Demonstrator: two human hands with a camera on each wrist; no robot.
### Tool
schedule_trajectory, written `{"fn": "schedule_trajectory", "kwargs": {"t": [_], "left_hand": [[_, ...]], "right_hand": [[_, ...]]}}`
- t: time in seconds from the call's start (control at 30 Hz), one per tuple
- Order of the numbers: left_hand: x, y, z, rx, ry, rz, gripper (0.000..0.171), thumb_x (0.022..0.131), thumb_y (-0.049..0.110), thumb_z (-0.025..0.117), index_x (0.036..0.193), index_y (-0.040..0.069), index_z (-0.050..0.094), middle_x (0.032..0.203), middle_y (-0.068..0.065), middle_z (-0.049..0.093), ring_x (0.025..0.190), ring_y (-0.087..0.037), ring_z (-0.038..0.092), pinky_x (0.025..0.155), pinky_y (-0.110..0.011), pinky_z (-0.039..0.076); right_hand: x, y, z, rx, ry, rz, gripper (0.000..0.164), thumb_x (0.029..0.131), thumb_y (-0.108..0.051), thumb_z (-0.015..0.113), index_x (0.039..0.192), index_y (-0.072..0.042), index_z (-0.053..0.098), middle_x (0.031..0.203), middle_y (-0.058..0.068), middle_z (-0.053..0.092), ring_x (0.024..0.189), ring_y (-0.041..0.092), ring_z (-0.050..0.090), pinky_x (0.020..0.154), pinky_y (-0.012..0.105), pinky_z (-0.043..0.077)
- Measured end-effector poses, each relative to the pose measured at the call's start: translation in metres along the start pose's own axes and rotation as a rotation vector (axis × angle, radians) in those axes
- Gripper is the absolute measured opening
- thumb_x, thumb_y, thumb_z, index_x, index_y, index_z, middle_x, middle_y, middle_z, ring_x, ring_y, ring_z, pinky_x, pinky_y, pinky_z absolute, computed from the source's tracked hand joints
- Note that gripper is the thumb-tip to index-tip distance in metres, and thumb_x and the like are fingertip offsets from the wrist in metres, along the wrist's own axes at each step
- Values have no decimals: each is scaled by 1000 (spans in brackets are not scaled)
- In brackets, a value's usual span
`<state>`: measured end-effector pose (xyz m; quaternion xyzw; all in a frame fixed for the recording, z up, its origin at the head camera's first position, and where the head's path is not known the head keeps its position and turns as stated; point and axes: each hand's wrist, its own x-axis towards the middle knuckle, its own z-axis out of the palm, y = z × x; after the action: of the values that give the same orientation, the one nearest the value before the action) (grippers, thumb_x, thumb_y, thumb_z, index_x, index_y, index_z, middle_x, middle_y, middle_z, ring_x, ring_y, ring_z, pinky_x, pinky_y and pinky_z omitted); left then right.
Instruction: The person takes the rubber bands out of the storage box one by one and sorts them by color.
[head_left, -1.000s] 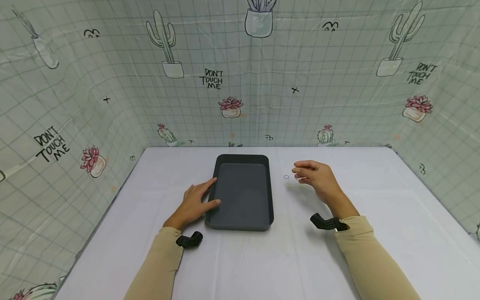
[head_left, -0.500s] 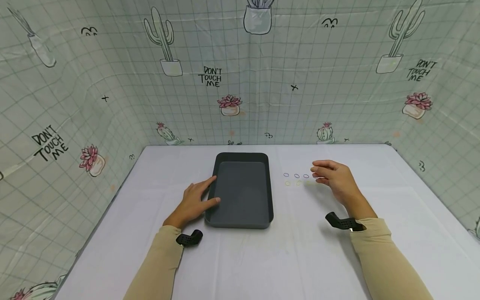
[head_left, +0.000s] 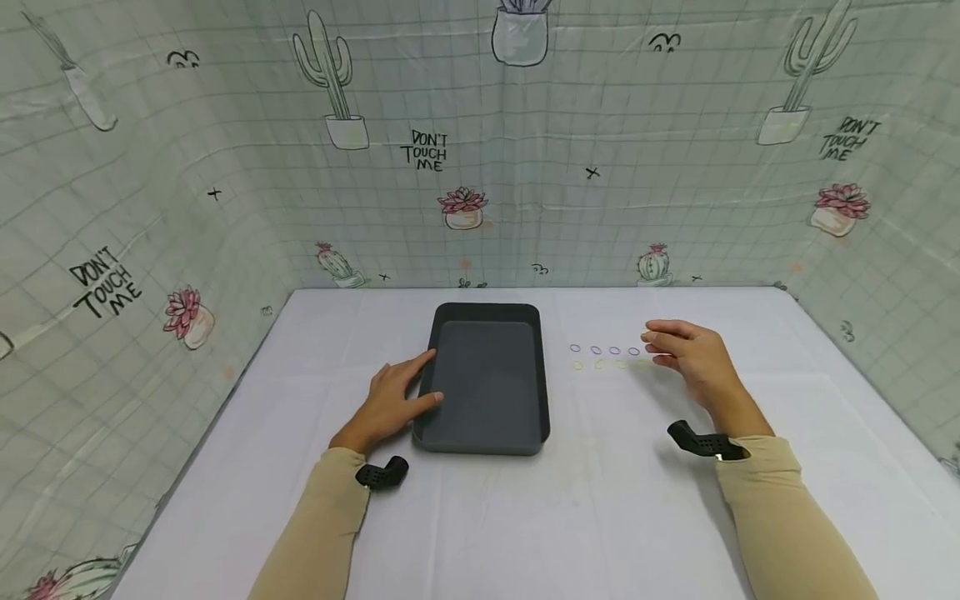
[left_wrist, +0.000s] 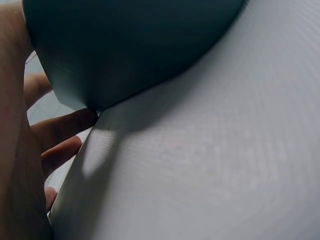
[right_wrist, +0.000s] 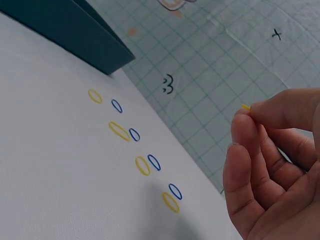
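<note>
A dark grey rectangular tray [head_left: 491, 383] sits on the white table. My left hand [head_left: 390, 404] rests at its left side, thumb and index finger spread straight, tips just over the rim; in the left wrist view other fingers [left_wrist: 65, 127] lie by the tray wall [left_wrist: 125, 50]. Right of the tray, several thin blue rings [right_wrist: 154, 162] and several yellow rings [right_wrist: 142, 165], like rubber bands, lie in two rows. My right hand [head_left: 693, 362] hovers above the right end of these rows. Between thumb and index finger it pinches a yellow band [right_wrist: 245, 107], mostly hidden by the fingertips.
A cactus-printed grid cloth [head_left: 517, 233] rises behind and at both sides of the table [head_left: 480, 525]. Both wrists carry black camera mounts, the left mount [head_left: 382, 473] close to the tray's near left corner.
My right hand has moved to the right along the rows, uncovering more blue and yellow bands beside the tray. The left hand and tray stay in place.
</note>
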<state>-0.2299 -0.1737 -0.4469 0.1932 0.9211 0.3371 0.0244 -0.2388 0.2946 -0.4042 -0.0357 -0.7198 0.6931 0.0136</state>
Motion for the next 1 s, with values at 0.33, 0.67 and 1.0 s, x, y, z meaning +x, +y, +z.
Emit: {"fn": "schedule_trajectory", "kwargs": {"t": [0.33, 0.67, 1.0], "left_hand": [[-2, 1, 0, -7, -2, 0, 79, 94, 48, 64, 160, 20, 30, 159, -16, 35, 147, -34, 30, 120, -55, 1], [1, 1, -3, 9, 9, 20, 77, 95, 47, 63, 160, 19, 31, 158, -15, 36, 146, -33, 30, 120, -55, 3], [0, -1, -2, 16, 13, 20, 76, 95, 46, 64, 159, 19, 33, 158, -13, 37, 146, -33, 32, 120, -56, 4]], "right_hand": [[3, 8, -18, -97, 0, 51, 18, 95, -15, 72, 112, -8, 71, 93, -11, 72, 87, 8, 70, 77, 22, 57], [9, 21, -28, -402, 6, 98, 49, 96, -29, 71, 130, 5, 61, 91, -14, 70, 82, 6, 65, 71, 23, 56], [11, 31, -29, -544, 10, 71, 35, 99, -23, 65, 123, 2, 67, 97, 6, 71, 78, 10, 62, 65, 25, 54]]}}
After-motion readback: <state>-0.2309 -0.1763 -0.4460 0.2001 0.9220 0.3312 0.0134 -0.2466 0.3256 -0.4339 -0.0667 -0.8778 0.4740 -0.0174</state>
